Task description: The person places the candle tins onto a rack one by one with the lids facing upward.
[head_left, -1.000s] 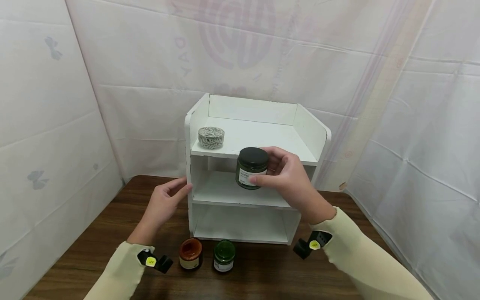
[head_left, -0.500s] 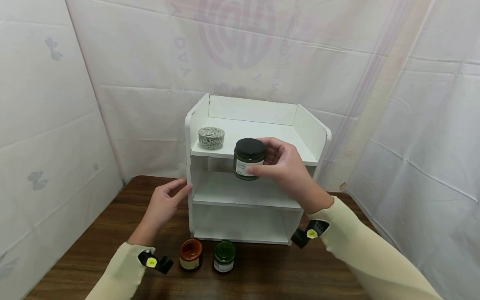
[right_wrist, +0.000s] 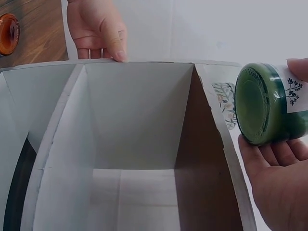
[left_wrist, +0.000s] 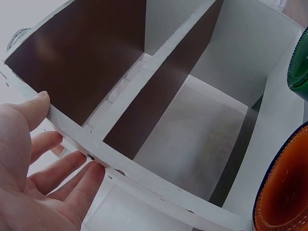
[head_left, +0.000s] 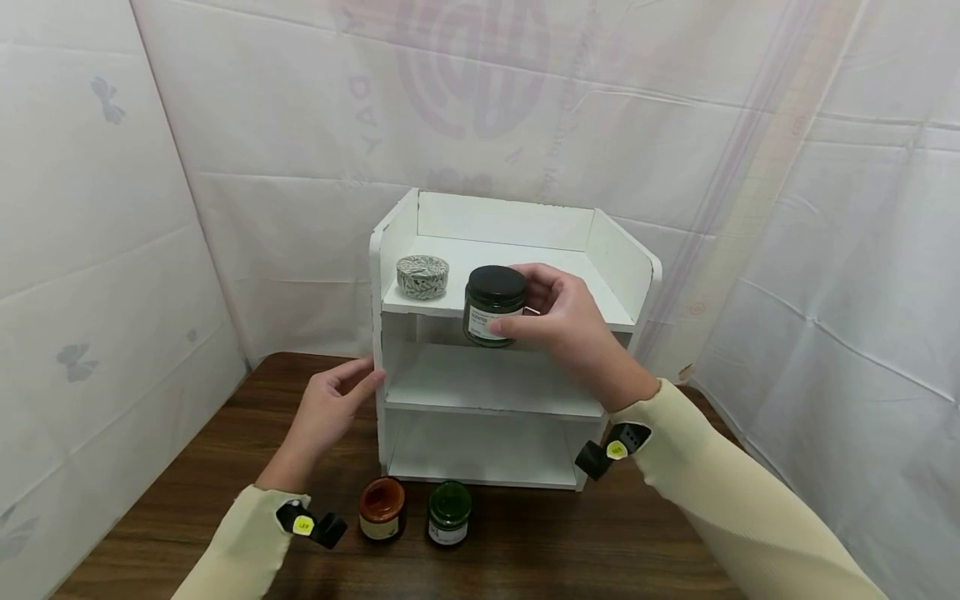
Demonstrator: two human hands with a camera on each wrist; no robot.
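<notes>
My right hand (head_left: 573, 325) holds a dark green glass candle jar (head_left: 489, 292) with a black lid and a white label, its thumb across the label. The jar is upright in front of the top board of a white shelf unit (head_left: 487, 379). In the right wrist view, the green base of the jar (right_wrist: 255, 106) shows, with fingers under its side. My left hand (head_left: 326, 408) grips the front edge of the unit's left side panel, thumb on the edge and fingers on the outer side, as the left wrist view shows.
A round leaf-patterned tin (head_left: 422, 277) sits at the top board's left front. Before the unit, an amber jar (head_left: 382, 510) and a small green jar (head_left: 450, 510) stand on the brown wooden table (head_left: 570, 550). White cloth (head_left: 300, 217) hangs behind and at both sides.
My right hand has raised the candle jar and brought it slightly left, up to the top board's front edge. The left hand has stayed at the side panel.
</notes>
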